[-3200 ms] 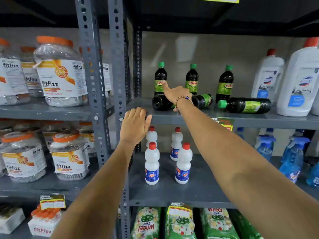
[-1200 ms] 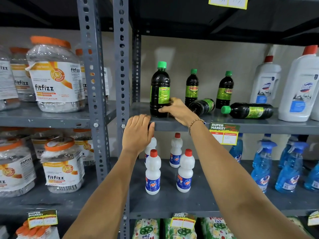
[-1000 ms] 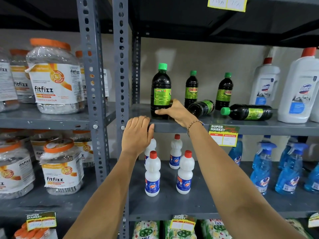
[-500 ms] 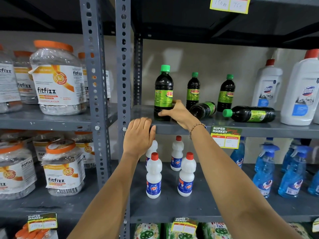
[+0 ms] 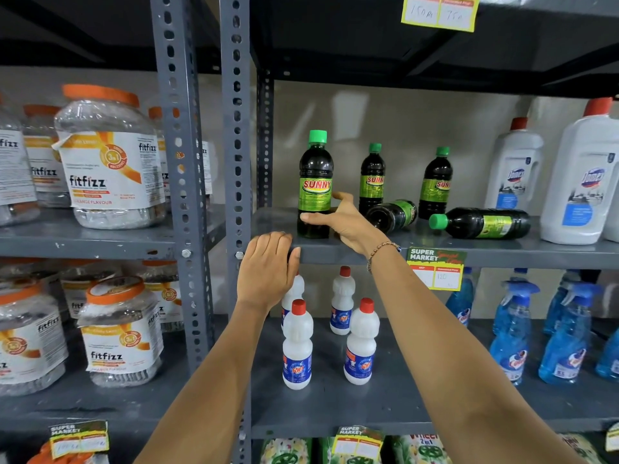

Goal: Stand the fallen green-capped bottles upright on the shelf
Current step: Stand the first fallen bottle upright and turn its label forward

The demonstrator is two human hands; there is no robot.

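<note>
A dark green-capped bottle (image 5: 315, 182) stands upright near the front left of the grey shelf (image 5: 502, 252), its label facing me. My right hand (image 5: 345, 221) wraps the bottle's lower part, fingers in front and thumb behind. Two more green-capped bottles (image 5: 372, 175) (image 5: 435, 182) stand upright at the back. One fallen bottle (image 5: 392, 216) lies with its base toward me, just right of my hand. Another fallen bottle (image 5: 482, 222) lies sideways, cap pointing left. My left hand (image 5: 268, 262) rests flat on the shelf's front edge.
Large white red-capped bottles (image 5: 582, 182) stand at the shelf's right end. A grey perforated post (image 5: 234, 128) borders the shelf on the left, with fitfizz jars (image 5: 107, 162) beyond it. Small white bottles (image 5: 297, 346) and blue spray bottles (image 5: 509, 339) fill the shelf below. A price tag (image 5: 435, 267) hangs on the edge.
My right hand lifted one fallen bottle, stood it upright at the front left and turned its label toward me. The left hand stayed on the shelf edge.
</note>
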